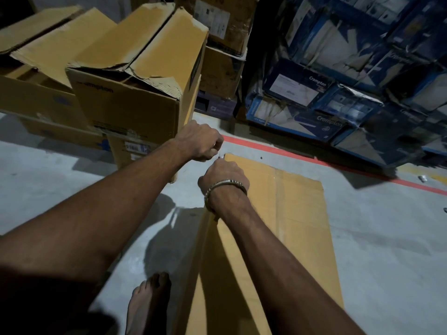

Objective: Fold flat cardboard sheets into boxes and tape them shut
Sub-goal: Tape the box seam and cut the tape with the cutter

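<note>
Reaching forward, your left hand (pixel 202 142) and right hand (pixel 223 175) both pinch something tiny at the flat cardboard sheet (pixel 285 226)'s far corner.

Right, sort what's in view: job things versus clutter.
Job: flat sheet; left hand and right hand at its far corner.
Clutter: open brown boxes; blue boxes; red line; scrap.
</note>
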Demonstrator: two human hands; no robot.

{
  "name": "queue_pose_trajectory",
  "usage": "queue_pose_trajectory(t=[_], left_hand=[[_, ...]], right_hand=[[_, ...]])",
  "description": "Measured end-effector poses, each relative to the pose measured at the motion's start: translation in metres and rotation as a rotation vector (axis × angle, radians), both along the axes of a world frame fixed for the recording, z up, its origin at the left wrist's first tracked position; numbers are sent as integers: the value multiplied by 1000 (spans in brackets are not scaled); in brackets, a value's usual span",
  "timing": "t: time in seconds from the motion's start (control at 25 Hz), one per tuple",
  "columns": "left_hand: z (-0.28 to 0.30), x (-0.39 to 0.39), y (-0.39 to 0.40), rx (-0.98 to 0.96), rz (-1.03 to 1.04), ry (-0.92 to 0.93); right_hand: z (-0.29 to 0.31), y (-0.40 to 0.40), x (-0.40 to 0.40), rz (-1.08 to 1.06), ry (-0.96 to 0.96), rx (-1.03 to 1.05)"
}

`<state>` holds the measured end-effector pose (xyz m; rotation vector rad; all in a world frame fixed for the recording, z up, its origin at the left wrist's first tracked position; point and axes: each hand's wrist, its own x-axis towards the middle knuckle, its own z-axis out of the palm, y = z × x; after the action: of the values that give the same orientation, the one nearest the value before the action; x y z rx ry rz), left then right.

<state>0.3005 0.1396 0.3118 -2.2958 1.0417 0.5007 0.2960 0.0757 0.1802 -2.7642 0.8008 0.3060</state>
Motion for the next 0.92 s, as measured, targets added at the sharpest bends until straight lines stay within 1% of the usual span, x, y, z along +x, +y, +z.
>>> queue_pose_trajectory(t=[0.04,0.08,0.16,0.2,0.24,0.32,0.44,0.52,0.64,0.72,0.84,0.92], left_hand=[[-27,22,-3,-66,32,-40],[-68,53,-9,-163,32,-82],[-125,98,-15,-433,68,-89],[-141,111,-16,-539,94,-86],[-154,121,-18,-589,61,-105],[-160,126,-18,-674,53,-91],[-168,134,-13,-713,60,-90],[-175,136,-11,-737,107,-46],[-176,136,-7,-835,190,26],[-180,139,-3,-876,247,78],[-182,136,-5,-879,272,99],[-181,136,-4,-873,279,103]], right_hand=[[-2,-1,0,4,-16,21],[-4,-3,0,4,-17,31],[-8,-6,2,-5,-43,33],[-6,-5,4,-19,-45,65],[-5,-8,5,-19,-30,83],[-5,-9,2,-7,-3,99],[-8,-6,-10,12,59,181],[-4,-8,-23,-9,37,246],[7,-14,-49,-44,-31,362],[11,-20,-54,-63,-94,341],[10,-25,-31,-62,-192,253],[6,-23,-11,-25,-197,193]])
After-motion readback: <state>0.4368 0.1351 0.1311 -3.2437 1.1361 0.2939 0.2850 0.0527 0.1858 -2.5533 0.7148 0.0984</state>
